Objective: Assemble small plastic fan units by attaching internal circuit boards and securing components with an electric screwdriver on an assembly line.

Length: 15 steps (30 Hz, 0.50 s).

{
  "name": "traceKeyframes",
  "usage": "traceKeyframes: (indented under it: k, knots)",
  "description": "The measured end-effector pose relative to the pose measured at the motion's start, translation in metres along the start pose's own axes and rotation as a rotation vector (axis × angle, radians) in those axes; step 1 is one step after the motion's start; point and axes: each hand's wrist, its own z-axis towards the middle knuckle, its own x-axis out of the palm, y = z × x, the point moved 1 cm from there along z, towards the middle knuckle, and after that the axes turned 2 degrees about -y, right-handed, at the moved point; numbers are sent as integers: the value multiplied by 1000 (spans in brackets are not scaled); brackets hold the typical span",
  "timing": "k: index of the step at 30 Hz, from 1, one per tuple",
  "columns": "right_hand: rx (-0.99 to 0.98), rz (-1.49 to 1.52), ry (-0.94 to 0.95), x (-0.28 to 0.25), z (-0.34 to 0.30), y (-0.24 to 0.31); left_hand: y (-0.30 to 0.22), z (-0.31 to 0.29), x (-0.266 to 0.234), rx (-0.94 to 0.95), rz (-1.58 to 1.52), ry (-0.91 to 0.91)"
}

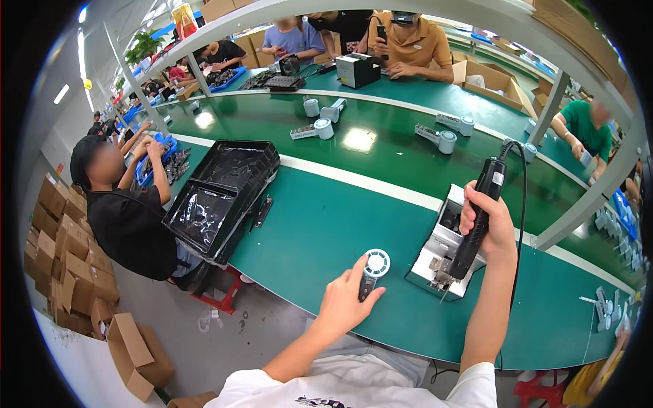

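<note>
My left hand [344, 300] grips a small handheld fan [376, 264] that lies on the green table. Its round head is white and pale blue, and its dark handle [367, 287] sits between my fingers and thumb. In my right hand [491, 219] is a black electric screwdriver [481, 221], my fingers wrapped round its body. The screwdriver points down at the near end of a silver metal box [445, 238], which looks like a screw feeder. Its tip is too small to tell whether it touches a screw.
Left on the table stand stacked black trays [224, 194], with small dark parts [261, 212] beside them. Fan pieces [323, 128] lie on the green conveyor [381, 139] beyond a white rail. The screwdriver's cord [523, 204] hangs at right. Co-workers sit across and left. Slanted posts [578, 211] frame the line.
</note>
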Motion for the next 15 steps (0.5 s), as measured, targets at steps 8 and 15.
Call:
traceKeyframes:
  k: [8,15]
  knots:
    - [17,-2,-18,-1,0,-1,39,-38,-7,564,-18,49]
    - [8,-16,-24,-1,2,0,40,-35,-1,563,-6,12]
